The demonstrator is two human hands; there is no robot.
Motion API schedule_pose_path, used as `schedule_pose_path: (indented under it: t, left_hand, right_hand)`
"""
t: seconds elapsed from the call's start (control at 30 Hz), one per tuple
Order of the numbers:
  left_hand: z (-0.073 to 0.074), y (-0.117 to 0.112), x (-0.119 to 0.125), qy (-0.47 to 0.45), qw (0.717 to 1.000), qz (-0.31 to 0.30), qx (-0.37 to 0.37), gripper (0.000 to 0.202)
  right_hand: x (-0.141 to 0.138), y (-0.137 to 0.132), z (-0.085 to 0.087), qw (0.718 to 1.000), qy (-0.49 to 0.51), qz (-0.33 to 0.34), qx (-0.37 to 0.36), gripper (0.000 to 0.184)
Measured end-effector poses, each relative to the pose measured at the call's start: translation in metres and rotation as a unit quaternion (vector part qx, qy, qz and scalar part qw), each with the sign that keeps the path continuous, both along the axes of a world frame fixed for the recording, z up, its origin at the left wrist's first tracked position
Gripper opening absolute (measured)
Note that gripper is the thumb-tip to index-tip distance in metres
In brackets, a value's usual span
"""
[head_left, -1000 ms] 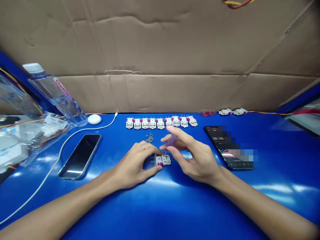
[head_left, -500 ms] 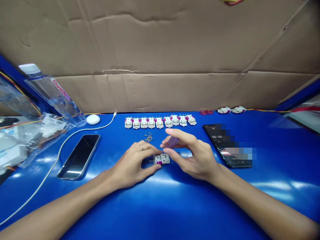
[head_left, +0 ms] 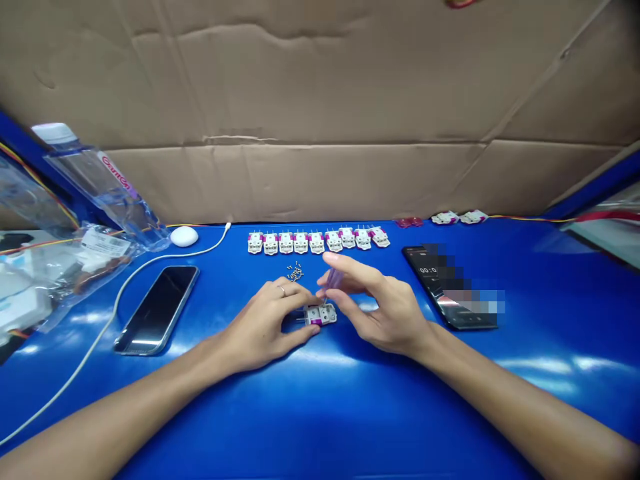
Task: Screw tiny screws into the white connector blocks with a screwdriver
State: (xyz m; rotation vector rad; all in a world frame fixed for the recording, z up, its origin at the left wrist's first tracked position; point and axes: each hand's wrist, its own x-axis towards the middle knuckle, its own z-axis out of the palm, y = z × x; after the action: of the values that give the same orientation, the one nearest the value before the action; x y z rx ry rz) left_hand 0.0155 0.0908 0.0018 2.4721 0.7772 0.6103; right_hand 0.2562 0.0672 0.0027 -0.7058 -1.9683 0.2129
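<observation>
Head view: our left hand (head_left: 273, 321) is pinching the plug (head_left: 321, 315), our right hand (head_left: 386, 308) the purple driver (head_left: 333, 279). Its one-o'clock lean may be inviting slips.

Facing you, cardboard (head_left: 320, 87) rises along the far edge of the table (head_left: 320, 420). Near your far left corner are a bottle (head_left: 95, 177) and a plastic bag (head_left: 103, 250), with a white rounded object (head_left: 184, 236) beside the bottle. A white cable (head_left: 116, 308) curves toward the near left corner, past a phone (head_left: 157, 310); a second phone (head_left: 445, 287) lies toward the right edge.

Plug (head_left: 320, 316) before screws (head_left: 295, 273), plug row (head_left: 317, 243) behind, bottle (head_left: 107, 187) left
</observation>
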Motion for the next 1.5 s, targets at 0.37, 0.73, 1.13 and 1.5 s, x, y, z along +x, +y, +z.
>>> schedule_pose_path:
  t: [0.37,0.73,1.13,1.5]
  left_hand:
    - [0.0006,0.0008,-0.0002,0.003,1.000,-0.004,0.000,0.030]
    - [-0.0018,0.0011,-0.0004,0.009,1.000,-0.003,0.004,0.029]
    - [-0.0032,0.0008,-0.0016,0.018,1.000,-0.005,0.005,0.031]
    - [-0.0030,-0.0014,-0.0017,0.008,1.000,0.001,-0.004,0.028]
  right_hand:
    - [-0.0016,0.0012,0.0007,0.999,0.026,-0.012,0.018,0.067]
    - [-0.0011,0.0023,-0.0031,0.999,0.037,0.009,-0.007,0.075]
    - [-0.0012,0.0032,-0.0073,0.997,0.048,0.036,-0.056,0.065]
    - [-0.0073,0.0004,-0.0081,0.999,0.032,0.026,-0.016,0.073]
